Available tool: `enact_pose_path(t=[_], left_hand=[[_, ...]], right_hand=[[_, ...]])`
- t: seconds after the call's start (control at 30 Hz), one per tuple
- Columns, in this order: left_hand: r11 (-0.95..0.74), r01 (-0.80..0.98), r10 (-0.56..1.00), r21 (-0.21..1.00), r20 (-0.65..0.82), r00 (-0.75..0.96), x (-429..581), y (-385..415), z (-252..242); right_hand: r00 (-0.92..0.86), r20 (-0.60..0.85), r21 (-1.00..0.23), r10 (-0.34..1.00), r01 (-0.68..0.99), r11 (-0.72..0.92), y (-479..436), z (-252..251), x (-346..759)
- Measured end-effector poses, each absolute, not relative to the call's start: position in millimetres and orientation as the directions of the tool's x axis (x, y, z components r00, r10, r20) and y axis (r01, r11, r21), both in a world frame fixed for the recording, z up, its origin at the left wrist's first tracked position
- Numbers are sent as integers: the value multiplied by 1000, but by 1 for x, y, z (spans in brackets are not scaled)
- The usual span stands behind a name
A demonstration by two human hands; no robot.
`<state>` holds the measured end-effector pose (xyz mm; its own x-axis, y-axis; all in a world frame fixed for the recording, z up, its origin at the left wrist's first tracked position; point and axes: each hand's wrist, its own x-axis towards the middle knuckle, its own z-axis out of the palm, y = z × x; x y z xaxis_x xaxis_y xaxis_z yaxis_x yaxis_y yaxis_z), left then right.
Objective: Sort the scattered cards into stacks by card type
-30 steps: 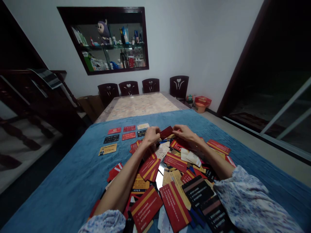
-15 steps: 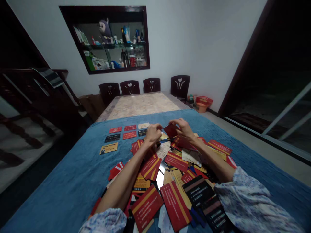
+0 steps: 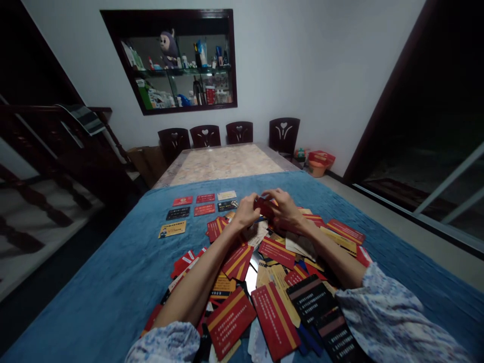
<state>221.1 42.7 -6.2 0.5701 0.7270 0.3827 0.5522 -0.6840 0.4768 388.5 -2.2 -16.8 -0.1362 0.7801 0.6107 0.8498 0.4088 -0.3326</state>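
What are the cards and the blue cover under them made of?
The cards look like stiff paper or plastic, smooth and printed: their edges are crisp, but I can't tell which. The blue cover seems to be soft, matte cloth, perhaps plush, since its surface looks rumpled and hardly shines.

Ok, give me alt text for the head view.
A person's right hand holds a dark red card, left hand at its edge, over the far end of a jumbled card pile. To the left, seven cards lie separately on blue cloth.
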Motion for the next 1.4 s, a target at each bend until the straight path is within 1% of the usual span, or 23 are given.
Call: enact_pose_path(t=[0.1,0.23,0.33,0.43,0.5,0.57,0.7,0.87,0.93,1.13,1.3,1.4], left_hand=[[-667,600,745,442,372,554,218,44,-5],[-621,659,784,423,331,526,213,43,-3],[-593,712,805,377,289,518,211,41,-2],[-578,755,815,309,266,515,210,39,-1],[-570,773,819,279,267,507,210,38,-2],[-561,780,824,276,268,499,210,39,-2],[-551,768,833,327,263,486,210,41,0],[-562,721,827,406,275,491,210,39,8],[-567,711,823,416,263,503,210,38,12],[-604,718,796,346,240,555,209,40,18],[-613,732,790,297,218,573,207,37,22],[-628,731,778,268,221,588,202,34,24]], right_hand=[[-132,534,-289,835,900,326,-7,-14,386],[-146,393,-179,908,956,231,-10,-11,382],[-162,280,-116,946,973,201,-10,-10,381],[-176,237,-78,955,977,199,-9,-11,381],[-185,242,-61,952,977,205,-9,-13,382],[-200,264,-53,944,974,221,-8,-16,383],[-201,329,-51,923,972,230,-7,-17,384],[-211,391,6,896,974,227,-10,-12,383],[-213,404,25,890,975,221,-12,-9,383],[-224,401,73,888,974,213,-10,-7,391],[-259,429,76,866,965,251,-5,-10,397],[-284,402,92,871,959,269,-4,-8,396]])
